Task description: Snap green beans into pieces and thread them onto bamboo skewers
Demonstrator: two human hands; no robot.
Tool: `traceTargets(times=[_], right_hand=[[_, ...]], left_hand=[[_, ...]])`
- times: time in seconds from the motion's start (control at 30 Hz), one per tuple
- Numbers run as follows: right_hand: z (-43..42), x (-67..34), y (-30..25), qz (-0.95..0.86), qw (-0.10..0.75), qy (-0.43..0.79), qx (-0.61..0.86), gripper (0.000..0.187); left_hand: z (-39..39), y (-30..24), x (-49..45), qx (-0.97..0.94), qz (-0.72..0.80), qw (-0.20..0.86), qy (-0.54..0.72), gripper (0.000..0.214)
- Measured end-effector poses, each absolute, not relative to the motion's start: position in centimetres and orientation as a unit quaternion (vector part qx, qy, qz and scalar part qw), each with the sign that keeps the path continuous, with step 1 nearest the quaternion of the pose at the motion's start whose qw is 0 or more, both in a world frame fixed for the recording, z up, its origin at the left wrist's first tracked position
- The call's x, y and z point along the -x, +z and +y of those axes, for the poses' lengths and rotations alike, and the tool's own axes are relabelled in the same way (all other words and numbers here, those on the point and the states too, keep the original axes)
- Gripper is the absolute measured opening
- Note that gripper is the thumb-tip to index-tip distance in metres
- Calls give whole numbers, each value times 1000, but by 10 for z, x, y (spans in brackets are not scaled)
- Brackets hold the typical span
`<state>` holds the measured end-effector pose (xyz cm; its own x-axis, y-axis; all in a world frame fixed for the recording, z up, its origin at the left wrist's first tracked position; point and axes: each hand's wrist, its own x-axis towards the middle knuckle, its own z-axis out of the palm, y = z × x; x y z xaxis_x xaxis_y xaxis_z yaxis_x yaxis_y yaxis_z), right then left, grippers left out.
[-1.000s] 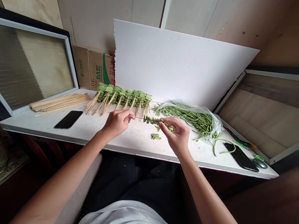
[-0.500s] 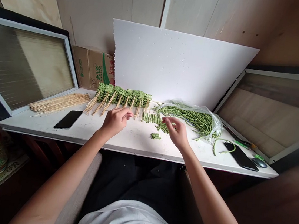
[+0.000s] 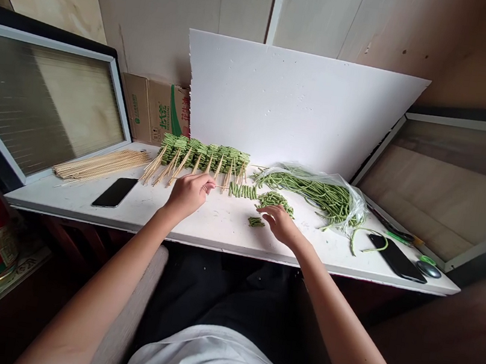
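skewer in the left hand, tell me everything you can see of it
A thin, pale, wooden-looking skewer, roughly level, low over the white table. Short green bean pieces are threaded side by side along its right half. The left hand pinches its bare end; the right hand is off it.

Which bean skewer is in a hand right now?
The part-filled skewer pinched by the left hand, apart from the stack of finished skewers behind it; the right hand rests by loose bean pieces.

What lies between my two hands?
Head view: the bean-threaded skewer in the left hand reaches into the gap; a cluster of cut bean pieces lies by the right hand.
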<state>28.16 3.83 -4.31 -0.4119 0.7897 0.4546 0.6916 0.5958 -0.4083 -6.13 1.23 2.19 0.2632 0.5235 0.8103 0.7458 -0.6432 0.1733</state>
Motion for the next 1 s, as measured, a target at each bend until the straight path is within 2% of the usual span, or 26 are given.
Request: traceTargets(times=[0.4, 0.73, 1.0], right_hand=[[25, -266, -41, -858, 270, 23, 436, 13], [31, -279, -42, -845, 288, 52, 448, 22], [37, -285, -48, -838, 268, 72, 470, 18]], left_hand=[[22, 14, 67, 789, -420, 100, -438, 24], [27, 8, 69, 786, -426, 96, -438, 23], [28, 5, 68, 789, -425, 94, -434, 24]])
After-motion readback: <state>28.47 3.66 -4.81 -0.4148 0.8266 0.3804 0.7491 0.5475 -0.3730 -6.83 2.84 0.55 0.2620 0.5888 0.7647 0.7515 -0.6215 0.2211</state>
